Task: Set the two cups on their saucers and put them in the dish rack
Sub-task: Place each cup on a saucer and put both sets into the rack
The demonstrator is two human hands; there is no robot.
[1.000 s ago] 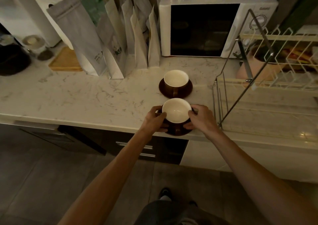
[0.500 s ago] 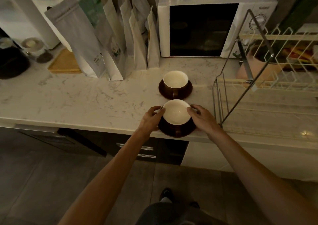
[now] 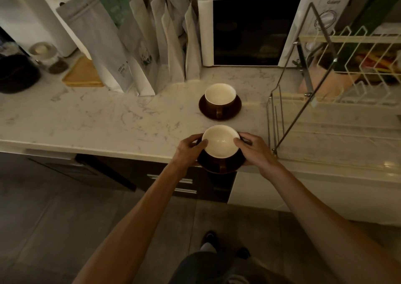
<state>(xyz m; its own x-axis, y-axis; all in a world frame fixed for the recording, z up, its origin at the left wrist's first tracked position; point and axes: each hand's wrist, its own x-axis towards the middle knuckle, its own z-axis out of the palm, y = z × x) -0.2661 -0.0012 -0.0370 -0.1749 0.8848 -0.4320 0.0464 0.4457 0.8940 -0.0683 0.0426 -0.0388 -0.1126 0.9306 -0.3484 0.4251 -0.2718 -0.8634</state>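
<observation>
Two brown cups with cream insides stand on dark brown saucers. The near cup (image 3: 220,143) sits on its saucer (image 3: 221,166) at the counter's front edge, the saucer overhanging the edge. My left hand (image 3: 187,151) grips the saucer's left side with the thumb against the cup rim. My right hand (image 3: 255,151) grips its right side the same way. The far cup (image 3: 220,96) rests on its own saucer (image 3: 235,110) further back, untouched. The dish rack (image 3: 325,101) stands to the right, its lower tier bare.
A white microwave (image 3: 256,29) stands behind the cups. Several paper bags (image 3: 138,51) lean at the back left beside a wooden board (image 3: 81,75). A pink container (image 3: 319,84) sits behind the rack. The marble counter (image 3: 97,118) stretches left.
Both hands have slid along the saucer's sides and raised the near cup and saucer slightly off the counter edge, shifting it a little to the right.
</observation>
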